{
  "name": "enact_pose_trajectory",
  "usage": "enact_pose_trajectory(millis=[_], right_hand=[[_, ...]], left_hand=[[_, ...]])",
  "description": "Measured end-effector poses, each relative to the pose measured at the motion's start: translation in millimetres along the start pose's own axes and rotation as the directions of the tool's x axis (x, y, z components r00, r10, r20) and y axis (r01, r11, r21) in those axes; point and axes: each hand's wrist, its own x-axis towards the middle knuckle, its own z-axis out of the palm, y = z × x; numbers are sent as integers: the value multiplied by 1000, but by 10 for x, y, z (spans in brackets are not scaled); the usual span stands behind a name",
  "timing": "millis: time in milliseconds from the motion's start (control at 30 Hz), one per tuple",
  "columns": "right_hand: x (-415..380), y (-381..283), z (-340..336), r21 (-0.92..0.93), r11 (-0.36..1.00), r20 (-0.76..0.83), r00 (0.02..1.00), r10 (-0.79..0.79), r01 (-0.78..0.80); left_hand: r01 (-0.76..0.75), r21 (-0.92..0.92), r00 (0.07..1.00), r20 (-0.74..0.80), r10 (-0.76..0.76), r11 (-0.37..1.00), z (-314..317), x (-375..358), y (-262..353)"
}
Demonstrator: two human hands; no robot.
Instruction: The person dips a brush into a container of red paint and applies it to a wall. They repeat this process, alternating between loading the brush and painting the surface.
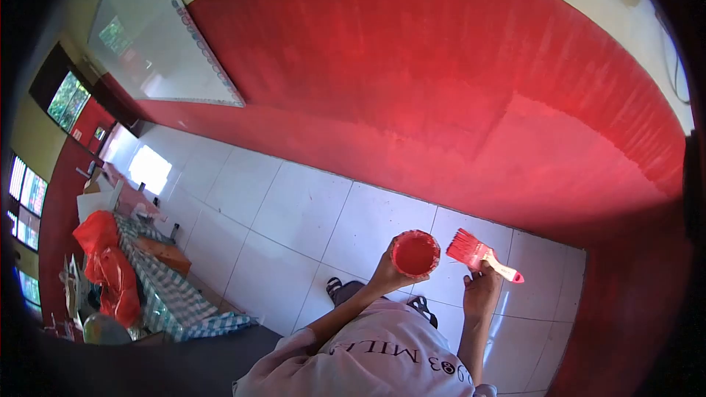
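Observation:
My left hand (387,276) is wrapped around the side of a round cup of red paint (415,254), held in front of my body. Red paint coats the cup's rim and inside. To its right, my right hand (481,290) grips the pale handle of a paintbrush (485,256). The brush's wide bristles are soaked red and point up and left, towards the cup but apart from it. The handle's red tip points right. Ahead stands a wall painted red (412,66), with uneven strokes and a lighter patch on the right.
White floor tiles (294,198) run along the wall's foot. A whiteboard (165,44) hangs at the upper left. At left, a red plastic bag (114,272) and a checked cloth (173,279) lie over piled things beside a dark surface (198,356). My sandalled feet stand below the cup.

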Motion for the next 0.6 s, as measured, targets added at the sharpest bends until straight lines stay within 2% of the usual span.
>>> enact_pose_trajectory(millis=[100,200,300,367,467,567,600], right_hand=[[61,-334,-231,-60,998,71,997,-27,31],[117,-563,-417,-77,995,45,997,-67,71],[219,-660,-578,-22,992,76,990,-119,121],[309,-695,-625,-24,991,45,991,-129,130],[413,-812,-659,1,985,-6,985,-174,174],[559,-959,-621,-29,965,-8,965,-262,262],[604,-1053,-561,-43,956,-8,957,-290,290]], left_hand=[[-11,0,1000,11,11,1000,394,64,-6],[-41,-15,997,66,41,999,711,174,-51],[3,-49,991,137,4,999,908,308,-50],[64,-115,979,198,-40,991,1038,428,-24],[4,-33,975,222,3,999,1203,646,-40],[-122,-127,945,289,155,984,1313,884,19],[-48,-229,938,326,123,972,1370,972,136]])
